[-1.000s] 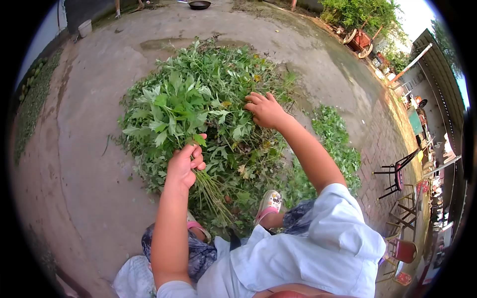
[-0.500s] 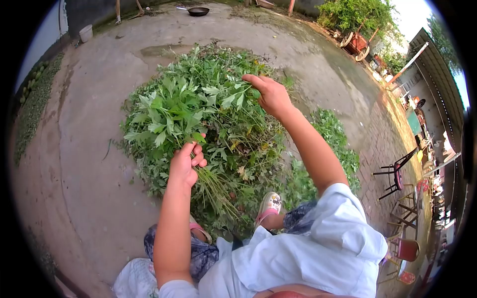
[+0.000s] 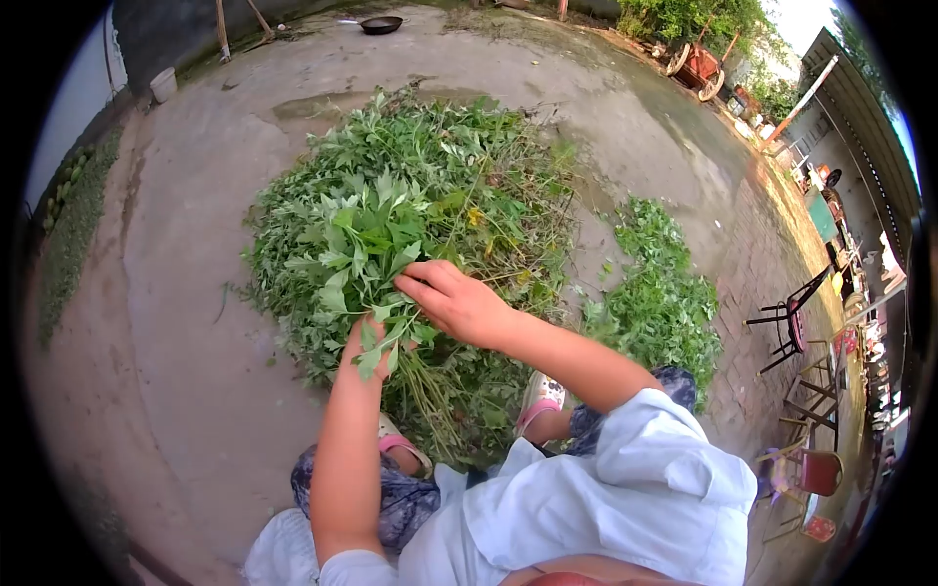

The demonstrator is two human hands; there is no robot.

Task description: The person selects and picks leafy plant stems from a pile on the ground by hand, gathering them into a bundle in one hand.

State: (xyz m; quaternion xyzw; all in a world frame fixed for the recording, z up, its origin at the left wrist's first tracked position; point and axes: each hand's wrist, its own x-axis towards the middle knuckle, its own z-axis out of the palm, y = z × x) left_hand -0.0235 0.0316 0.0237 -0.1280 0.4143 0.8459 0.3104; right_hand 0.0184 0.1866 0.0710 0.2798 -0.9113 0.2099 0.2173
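Observation:
My left hand (image 3: 362, 337) is closed around the stems of a bunch of leafy green sprigs (image 3: 366, 239). Leaves cover part of its fingers, and the cut stems (image 3: 425, 391) fan out below it. My right hand (image 3: 459, 305) meets the bunch from the right, its fingers pinched together on a leafy sprig (image 3: 389, 335) whose leaves hang over my left hand. Beneath both hands spreads a big heap of cut leafy plants (image 3: 420, 137), with some yellowed leaves and bare stems on its right side.
A smaller pile of green leaves (image 3: 664, 303) lies right of the heap on the concrete ground (image 3: 186, 283). My clog (image 3: 539, 400) stands at the heap's near edge. Further off are a black pan (image 3: 381, 24), a white bucket (image 3: 164, 85), a red cart (image 3: 701, 66) and several chairs (image 3: 793, 322).
My right hand has come from the far right of the heap, down and left to the bunch, bringing a sprig. My left hand still grips the stems.

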